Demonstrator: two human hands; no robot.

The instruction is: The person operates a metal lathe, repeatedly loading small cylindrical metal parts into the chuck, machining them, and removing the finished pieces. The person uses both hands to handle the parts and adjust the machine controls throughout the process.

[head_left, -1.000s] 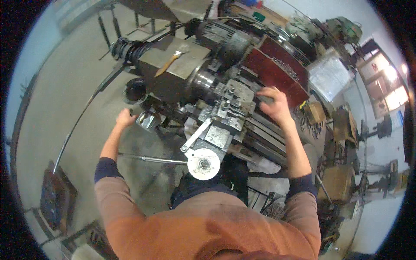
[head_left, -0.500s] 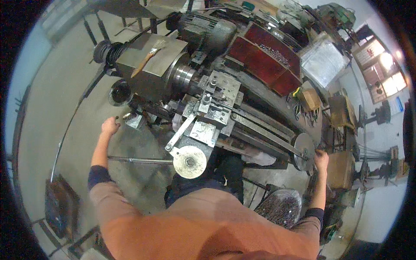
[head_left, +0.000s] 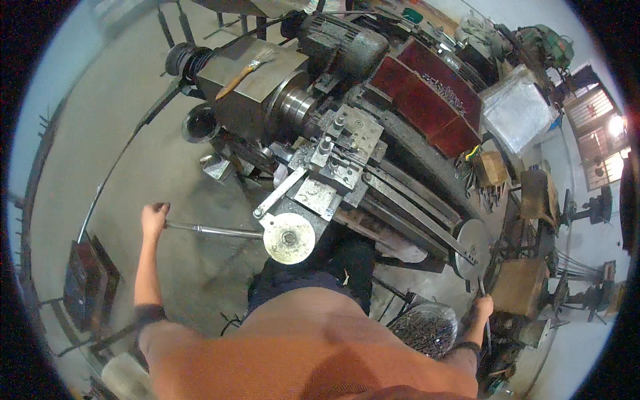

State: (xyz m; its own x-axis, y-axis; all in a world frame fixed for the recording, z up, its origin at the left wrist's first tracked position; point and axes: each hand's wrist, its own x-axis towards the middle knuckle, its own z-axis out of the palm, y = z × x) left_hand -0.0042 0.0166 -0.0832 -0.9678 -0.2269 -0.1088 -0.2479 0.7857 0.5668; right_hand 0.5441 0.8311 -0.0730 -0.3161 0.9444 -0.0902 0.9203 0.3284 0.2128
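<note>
Below and to the left of a small lathe (head_left: 257, 100), my left hand (head_left: 155, 217) is closed at the outer end of a long metal lever (head_left: 213, 231). This lever runs to a pale round disc (head_left: 289, 239) at the lathe's front. My right hand (head_left: 483, 305) grips a thin metal handle (head_left: 481, 287) just below the large round wheel (head_left: 471, 249) at the bed's right end. Between them, the tool post (head_left: 347, 137) sits on the carriage near the chuck (head_left: 295, 103). A flat link arm (head_left: 280, 192) joins the carriage to the disc.
A wooden-handled brush (head_left: 243, 76) lies on the headstock. Behind the bed stands a red tray (head_left: 413, 93) holding small metal parts. Pliers and other hand tools (head_left: 490, 193) lie at the right. A bag of dark metal pieces (head_left: 427, 327) stands low beside my right arm.
My left hand has come down from above the lever to its end. My right hand has moved down from beside the wheel, with the handle in it. The view has shifted slightly.
</note>
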